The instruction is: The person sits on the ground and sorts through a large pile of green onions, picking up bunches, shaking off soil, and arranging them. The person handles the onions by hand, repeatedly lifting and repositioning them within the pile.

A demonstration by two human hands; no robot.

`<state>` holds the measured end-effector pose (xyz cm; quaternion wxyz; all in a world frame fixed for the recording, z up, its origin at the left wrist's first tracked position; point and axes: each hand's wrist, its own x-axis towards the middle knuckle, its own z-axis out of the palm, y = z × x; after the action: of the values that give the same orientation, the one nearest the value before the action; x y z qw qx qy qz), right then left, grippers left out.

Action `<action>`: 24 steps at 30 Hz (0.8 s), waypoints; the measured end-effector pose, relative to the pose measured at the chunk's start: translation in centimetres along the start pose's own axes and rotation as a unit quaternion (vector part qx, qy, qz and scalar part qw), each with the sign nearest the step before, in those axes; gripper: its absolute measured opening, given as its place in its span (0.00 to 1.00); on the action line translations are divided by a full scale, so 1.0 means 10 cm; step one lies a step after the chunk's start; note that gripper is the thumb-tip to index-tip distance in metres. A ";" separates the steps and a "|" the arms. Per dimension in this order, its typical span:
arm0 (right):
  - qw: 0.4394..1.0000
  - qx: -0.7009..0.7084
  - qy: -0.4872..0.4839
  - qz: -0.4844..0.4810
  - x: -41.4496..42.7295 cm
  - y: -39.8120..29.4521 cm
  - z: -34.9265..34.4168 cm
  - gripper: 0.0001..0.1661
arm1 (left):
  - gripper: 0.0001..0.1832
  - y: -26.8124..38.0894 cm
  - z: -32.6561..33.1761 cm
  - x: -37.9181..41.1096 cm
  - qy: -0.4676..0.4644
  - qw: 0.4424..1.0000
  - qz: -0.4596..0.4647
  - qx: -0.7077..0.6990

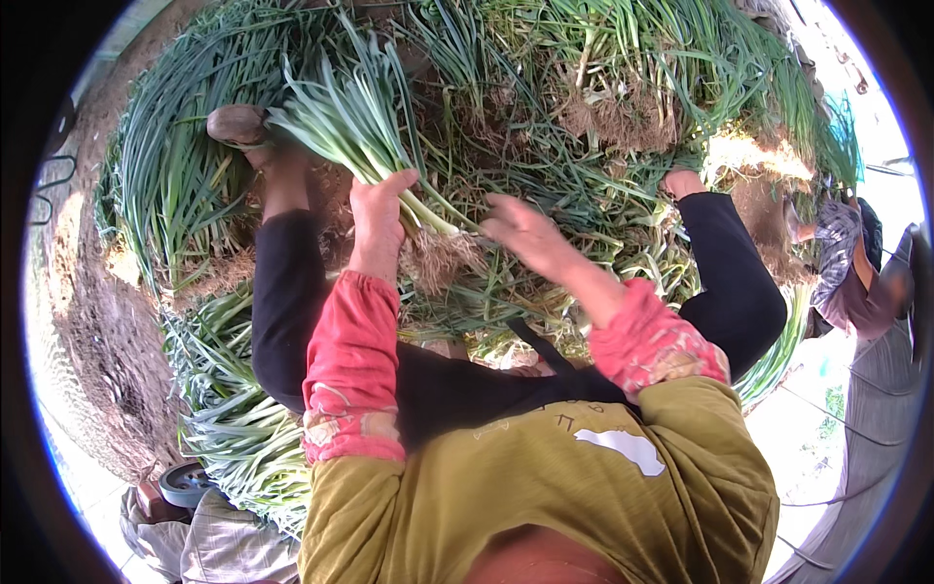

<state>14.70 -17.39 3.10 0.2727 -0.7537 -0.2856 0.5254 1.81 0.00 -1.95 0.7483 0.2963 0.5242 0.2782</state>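
Observation:
My left hand point(376, 212) is closed around the pale stems of a bunch of green garlic or leek plants point(365, 139). Its leaves fan up and to the left, and the brown roots point(441, 259) hang toward the lower right. Just right of those roots is my right hand point(525, 237), blurred, with its fingertips close to the end of one thin stalk. Whether they pinch that stalk is unclear. Loose leaves and stalks point(584, 193) litter the ground between my legs.
Heaps of the same plants lie at the left point(197, 146), lower left point(241, 431) and far right point(620, 109). A small wheel point(184, 483) sits beside cloth point(233, 540) at lower left. Another person point(850, 263) is at the right edge, near grey sheeting point(875, 423).

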 end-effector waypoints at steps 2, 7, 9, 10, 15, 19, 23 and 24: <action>0.994 0.097 -0.014 -0.038 0.23 -0.16 0.24 0.26 | 0.20 0.07 -0.03 -0.04 -0.017 0.999 -0.033 -0.032; 0.966 0.208 -0.039 -0.150 0.59 -0.26 0.51 0.13 | 0.13 0.11 -0.05 -0.09 -0.068 0.982 -0.112 -0.137; 0.968 0.161 -0.162 -0.100 0.77 -0.29 0.31 0.14 | 0.14 0.16 -0.11 -0.09 -0.080 0.986 -0.111 -0.097; 0.974 0.130 -0.125 -0.139 0.85 -0.40 0.17 0.17 | 0.13 0.22 -0.12 -0.05 -0.060 0.992 -0.096 -0.051; 0.952 -0.075 0.285 -0.080 2.32 0.26 -0.34 0.17 | 0.16 0.57 0.02 -0.13 -0.087 0.988 0.084 -0.099; 0.954 -0.139 0.256 0.072 3.00 0.53 -0.37 0.20 | 0.16 0.54 0.01 -0.05 -0.056 0.983 0.023 -0.171; 0.973 0.124 0.194 0.015 2.80 0.13 -0.46 0.09 | 0.16 0.39 -0.11 0.04 -0.068 0.982 -0.024 -0.172; 0.944 0.255 0.195 -0.081 2.70 0.10 -0.56 0.06 | 0.21 0.40 -0.09 0.05 -0.078 0.980 -0.027 -0.179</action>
<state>27.79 0.71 -13.10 0.5475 -0.7212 -0.1434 0.3994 0.65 3.13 0.42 0.8352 0.1643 0.4136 0.3231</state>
